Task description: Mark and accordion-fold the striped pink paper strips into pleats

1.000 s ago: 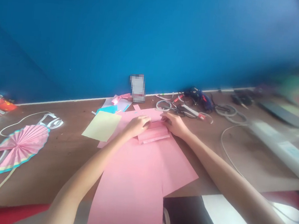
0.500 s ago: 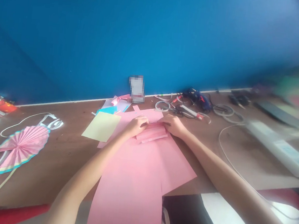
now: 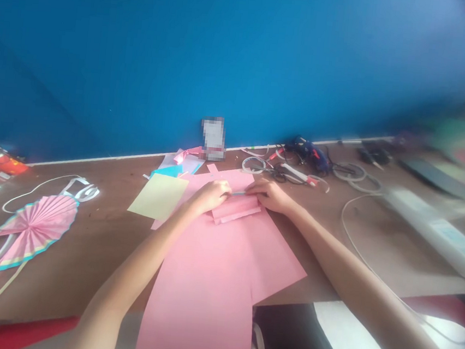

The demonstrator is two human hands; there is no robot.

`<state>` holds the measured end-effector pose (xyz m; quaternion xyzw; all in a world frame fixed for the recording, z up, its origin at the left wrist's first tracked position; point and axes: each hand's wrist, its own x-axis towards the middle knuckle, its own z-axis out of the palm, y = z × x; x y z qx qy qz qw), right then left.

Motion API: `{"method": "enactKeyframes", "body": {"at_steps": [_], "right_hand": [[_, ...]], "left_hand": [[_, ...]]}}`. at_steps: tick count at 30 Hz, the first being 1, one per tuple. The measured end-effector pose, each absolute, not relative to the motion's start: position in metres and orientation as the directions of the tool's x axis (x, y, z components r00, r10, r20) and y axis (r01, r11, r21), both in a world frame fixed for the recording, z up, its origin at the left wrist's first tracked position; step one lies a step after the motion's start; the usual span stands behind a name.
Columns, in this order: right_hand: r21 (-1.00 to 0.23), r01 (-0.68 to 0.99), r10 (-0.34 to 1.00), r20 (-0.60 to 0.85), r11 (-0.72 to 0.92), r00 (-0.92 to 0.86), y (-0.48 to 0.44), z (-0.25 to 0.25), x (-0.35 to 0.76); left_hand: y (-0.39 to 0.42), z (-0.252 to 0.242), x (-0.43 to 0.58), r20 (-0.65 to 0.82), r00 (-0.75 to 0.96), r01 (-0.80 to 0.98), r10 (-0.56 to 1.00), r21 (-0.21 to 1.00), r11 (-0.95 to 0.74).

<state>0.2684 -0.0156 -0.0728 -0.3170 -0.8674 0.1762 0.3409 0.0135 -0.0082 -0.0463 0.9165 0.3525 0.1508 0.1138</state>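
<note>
A long sheet of pink paper point(image 3: 205, 281) runs from the table over its front edge, its far end folded into narrow pleats point(image 3: 237, 209). My left hand point(image 3: 215, 193) pinches the left end of the fold. At the right end, the fingers of my right hand point(image 3: 269, 194) are closed on the same fold. A thin blue strip shows along the fold between both hands. Beneath lie more pink sheets point(image 3: 280, 272), and a pale yellow sheet point(image 3: 158, 196) rests beside my left hand.
On the left lies a pleated pink paper fan point(image 3: 42, 227) with blue and yellow edging. A phone-like object point(image 3: 213, 138), blurred out, leans on the blue wall. Behind my right hand are tape rolls point(image 3: 253, 164), a dark blue tool point(image 3: 312, 155) and cables. A white power strip point(image 3: 436, 232) lies right.
Between the hands, a thin blue strip now shows along the fold where pink showed before. My right fingers have shifted slightly left along the fold; the pink sheet stays in place.
</note>
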Motion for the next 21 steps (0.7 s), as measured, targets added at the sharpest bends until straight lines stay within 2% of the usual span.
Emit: {"method": "enactKeyframes", "body": {"at_steps": [3,6,12,16,18,21], "right_hand": [[-0.613,0.402,0.72,0.451,0.68,-0.528,-0.015,-0.071,0.27],[-0.631,0.429,0.753,0.441,0.647,-0.489,-0.016,-0.07,0.267],[-0.538,0.507,0.739,0.508,0.673,-0.442,-0.019,-0.074,0.256],[-0.46,0.488,0.67,0.529,0.742,-0.521,-0.018,-0.077,0.254],[-0.434,0.494,0.657,0.518,0.753,-0.547,-0.017,-0.078,0.255],[-0.414,0.513,0.659,0.5,0.752,-0.562,-0.016,-0.079,0.255]], "left_hand": [[-0.009,-0.045,0.015,0.184,0.67,0.643,0.719,0.34,-0.686],[-0.009,-0.048,0.015,0.184,0.632,0.659,0.752,0.383,-0.647],[-0.01,-0.046,0.01,0.154,0.439,0.814,0.885,0.349,-0.464],[-0.009,-0.035,0.001,0.057,0.488,0.816,0.871,0.324,-0.478],[-0.008,-0.031,-0.004,0.012,0.476,0.842,0.879,0.282,-0.46],[-0.009,-0.029,-0.007,-0.022,0.365,0.92,0.931,0.163,-0.357]]}}
